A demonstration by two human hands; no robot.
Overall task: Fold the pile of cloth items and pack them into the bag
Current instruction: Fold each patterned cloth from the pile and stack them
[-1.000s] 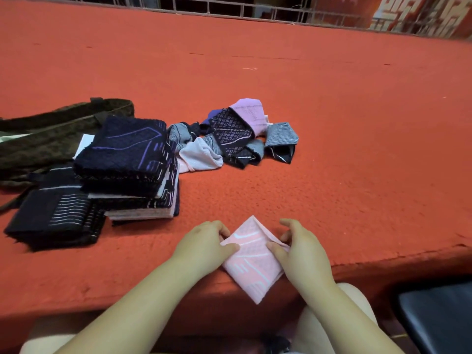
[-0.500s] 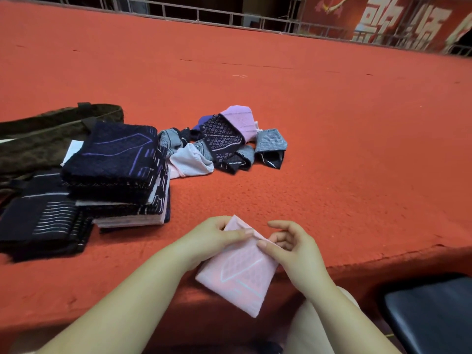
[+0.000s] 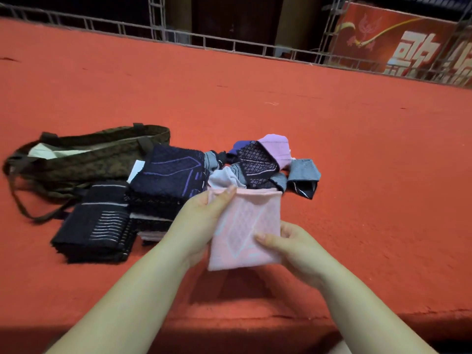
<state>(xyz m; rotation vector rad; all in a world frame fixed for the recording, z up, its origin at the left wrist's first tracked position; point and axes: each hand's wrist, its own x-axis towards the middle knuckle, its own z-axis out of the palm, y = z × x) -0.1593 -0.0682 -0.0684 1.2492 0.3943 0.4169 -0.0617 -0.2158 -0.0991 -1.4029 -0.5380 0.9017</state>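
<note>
A folded pink cloth [image 3: 245,226] with a pale line pattern is held up above the red surface between both hands. My left hand [image 3: 201,218] pinches its upper left edge and my right hand [image 3: 288,244] grips its lower right corner. Behind it lies a loose pile of cloths [image 3: 260,164] in black, lilac and grey. To the left stand two stacks of folded dark cloths: a tall one [image 3: 168,180] and a lower one [image 3: 97,226]. A brown patterned bag [image 3: 84,157] lies open at the far left.
Everything rests on a wide red carpeted platform [image 3: 357,162] whose front edge runs just below my forearms. A metal railing [image 3: 229,44] and a red banner [image 3: 398,42] line the far side.
The pink cloth has been lifted off the platform edge and turned from a diamond to an upright rectangle. Both hands rose with it. The camera has tilted up and to the left.
</note>
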